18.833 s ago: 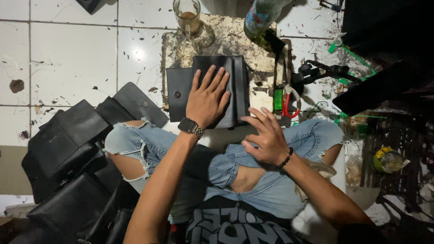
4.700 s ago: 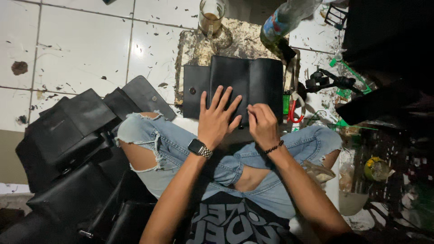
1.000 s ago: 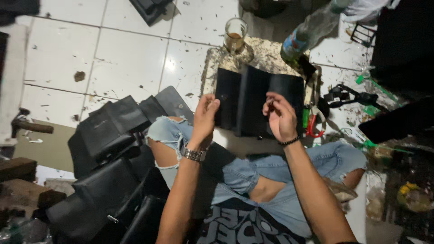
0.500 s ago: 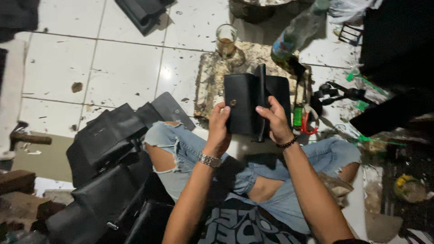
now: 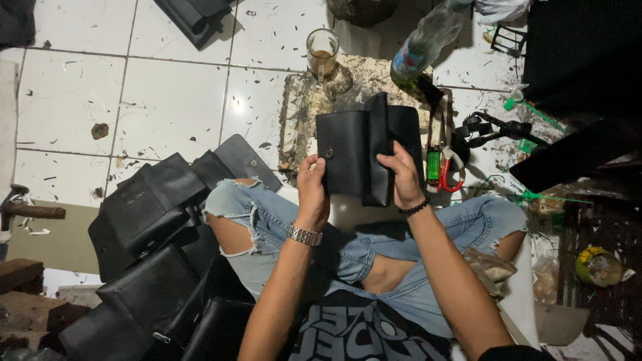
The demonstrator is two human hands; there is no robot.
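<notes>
A black leather wallet piece with a small snap button is lifted off the stained work board; its middle panel stands up in a fold. My left hand grips its lower left edge. My right hand holds its lower right part, thumb on the folded panel. Both hands are just above my crossed legs in torn blue jeans.
A pile of black leather pieces lies on the floor at my left. A glass mug and a plastic bottle stand at the board's far edge. A green lighter and red-handled scissors lie to the right.
The wallet piece was lying flat on the board under both palms. Now both hands have lifted it and folded its middle panel upright. The camera view has shifted slightly.
</notes>
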